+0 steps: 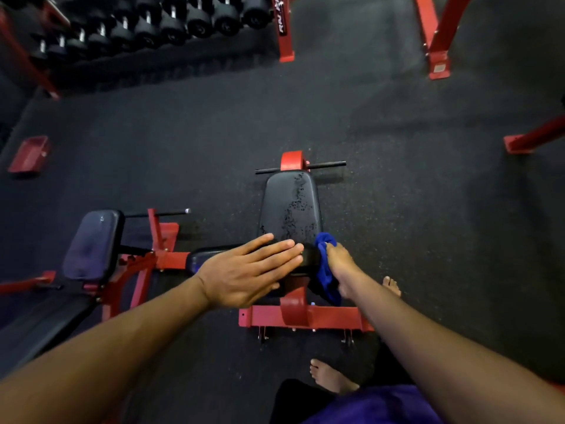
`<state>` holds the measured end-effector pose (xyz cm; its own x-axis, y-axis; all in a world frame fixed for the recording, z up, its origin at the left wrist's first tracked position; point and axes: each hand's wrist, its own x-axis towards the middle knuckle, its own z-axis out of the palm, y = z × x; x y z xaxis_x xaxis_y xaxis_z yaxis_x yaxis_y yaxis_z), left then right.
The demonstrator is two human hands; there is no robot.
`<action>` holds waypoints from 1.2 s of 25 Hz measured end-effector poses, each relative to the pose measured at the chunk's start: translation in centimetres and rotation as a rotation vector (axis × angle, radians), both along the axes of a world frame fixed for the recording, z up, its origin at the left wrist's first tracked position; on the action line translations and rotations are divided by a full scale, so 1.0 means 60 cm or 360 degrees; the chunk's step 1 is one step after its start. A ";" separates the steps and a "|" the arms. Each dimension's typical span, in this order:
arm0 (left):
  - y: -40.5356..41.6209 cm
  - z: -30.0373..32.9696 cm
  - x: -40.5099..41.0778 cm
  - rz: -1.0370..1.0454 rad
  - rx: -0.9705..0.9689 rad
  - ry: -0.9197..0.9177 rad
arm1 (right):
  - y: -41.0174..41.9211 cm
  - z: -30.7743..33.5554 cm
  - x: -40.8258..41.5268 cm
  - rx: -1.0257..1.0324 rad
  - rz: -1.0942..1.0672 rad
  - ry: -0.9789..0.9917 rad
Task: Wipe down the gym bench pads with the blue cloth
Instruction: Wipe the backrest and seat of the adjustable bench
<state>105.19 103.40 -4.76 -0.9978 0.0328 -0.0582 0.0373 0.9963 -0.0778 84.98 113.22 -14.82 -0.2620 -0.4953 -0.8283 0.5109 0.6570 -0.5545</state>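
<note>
Gripping the blue cloth (327, 267) against the near right edge of the bench pad (290, 206), my right hand (342, 264) curls around it, while my left hand (253, 270), fingers straight and together, rests flat over the pad's near end, droplets beyond.

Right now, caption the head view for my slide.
Right hand presses blue cloth against bench pad; left hand lies flat above it.

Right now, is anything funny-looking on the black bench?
Yes. The long black padded bench pad has small droplets or specks scattered down its right side, not yet wiped. The right hand holds the blue cloth at its near end.
</note>
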 end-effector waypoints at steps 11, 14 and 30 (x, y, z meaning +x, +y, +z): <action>-0.006 -0.006 0.001 -0.0016 0.0080 0.0036 | 0.045 0.100 0.023 -0.0221 0.0120 0.0378; -0.005 -0.006 -0.001 -0.0006 0.0090 0.0043 | 0.007 0.023 0.014 -0.0060 0.0118 0.0383; -0.003 -0.009 0.000 0.0007 0.0009 0.0118 | 0.028 0.066 -0.001 -0.0232 0.0272 0.0307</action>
<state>105.19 103.20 -5.30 -0.9995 0.0285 0.0162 0.0273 0.9968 -0.0746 84.91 114.87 -10.88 -0.3104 -0.6559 -0.6881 0.2759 0.6306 -0.7254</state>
